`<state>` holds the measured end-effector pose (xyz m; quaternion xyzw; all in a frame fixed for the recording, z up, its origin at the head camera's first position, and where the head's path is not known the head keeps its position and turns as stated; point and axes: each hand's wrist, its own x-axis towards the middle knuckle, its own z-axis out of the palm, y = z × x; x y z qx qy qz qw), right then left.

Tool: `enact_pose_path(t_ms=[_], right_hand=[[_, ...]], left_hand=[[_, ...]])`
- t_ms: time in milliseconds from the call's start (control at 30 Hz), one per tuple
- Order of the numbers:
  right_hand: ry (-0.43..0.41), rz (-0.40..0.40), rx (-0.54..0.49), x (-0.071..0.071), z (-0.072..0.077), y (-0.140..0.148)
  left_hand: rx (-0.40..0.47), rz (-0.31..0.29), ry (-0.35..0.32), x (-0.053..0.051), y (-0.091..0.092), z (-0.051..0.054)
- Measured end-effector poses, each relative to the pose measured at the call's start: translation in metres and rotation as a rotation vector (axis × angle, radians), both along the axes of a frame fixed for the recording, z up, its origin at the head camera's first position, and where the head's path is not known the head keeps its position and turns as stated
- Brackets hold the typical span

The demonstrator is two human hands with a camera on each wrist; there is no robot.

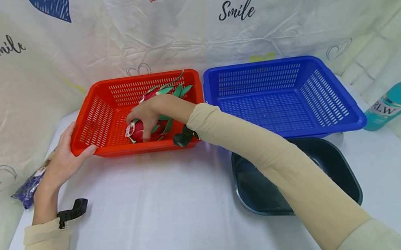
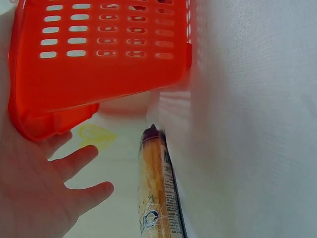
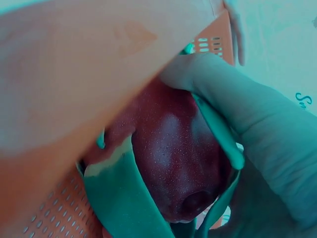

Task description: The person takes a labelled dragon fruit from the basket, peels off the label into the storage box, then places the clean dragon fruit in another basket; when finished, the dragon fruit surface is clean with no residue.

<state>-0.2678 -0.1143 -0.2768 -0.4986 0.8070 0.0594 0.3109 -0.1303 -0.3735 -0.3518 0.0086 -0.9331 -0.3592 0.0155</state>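
Inside the red basket (image 1: 102, 153), my right hand (image 1: 151, 109) grips a dragon fruit (image 1: 137, 133), its fingers coming down from above. The right wrist view shows the fruit's dark red, speckled skin (image 3: 173, 148) and green leaf-like scales, with the thumb along one side. Another dragon fruit (image 1: 150, 93) with long green scales lies just behind, partly covered by the hand. My left hand (image 1: 63, 162) rests against the basket's front left corner. Its fingers (image 2: 74, 163) are spread and fairly straight in the left wrist view.
A blue basket (image 1: 340, 90) stands right of the red one. In front of it sits a dark green tub (image 1: 244, 193), partly hidden by my right sleeve. A teal bottle (image 1: 391, 105) leans at the far right. A clear, purple-ended packet (image 1: 30, 185) lies beyond my left wrist.
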Motion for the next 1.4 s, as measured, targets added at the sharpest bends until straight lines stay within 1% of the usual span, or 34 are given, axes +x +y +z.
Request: enact_pose_path(t_ms=[233, 433, 667, 833, 1033, 1200, 1300, 1400], right_hand=[[-0.054, 0.032, -0.010, -0.005, -0.003, 0.002], [-0.078, 0.021, -0.026, -0.009, -0.007, 0.004], [-0.138, 0.020, -0.109, -0.014, -0.012, 0.009], [-0.173, 0.010, -0.153, -0.016, -0.012, 0.013], [-0.203, -0.050, -0.176, -0.018, -0.007, 0.021], [-0.227, -0.087, -0.259, -0.026, 0.001, 0.033], [-0.273, -0.119, -0.294, -0.029, 0.006, 0.039], [-0.320, -0.130, -0.318, -0.031, 0.006, 0.044]], left_hand=[[0.004, -0.004, 0.005, 0.000, 0.001, 0.000], [0.013, -0.016, 0.018, 0.001, 0.002, 0.001], [0.018, -0.021, 0.031, 0.000, 0.004, 0.000], [0.021, -0.029, 0.043, -0.001, 0.006, 0.000], [0.018, -0.022, 0.032, 0.000, 0.007, 0.001], [0.012, -0.022, 0.029, 0.000, 0.006, 0.001], [0.005, -0.018, 0.021, 0.000, 0.004, 0.001], [0.004, -0.013, 0.016, 0.001, 0.002, 0.001]])
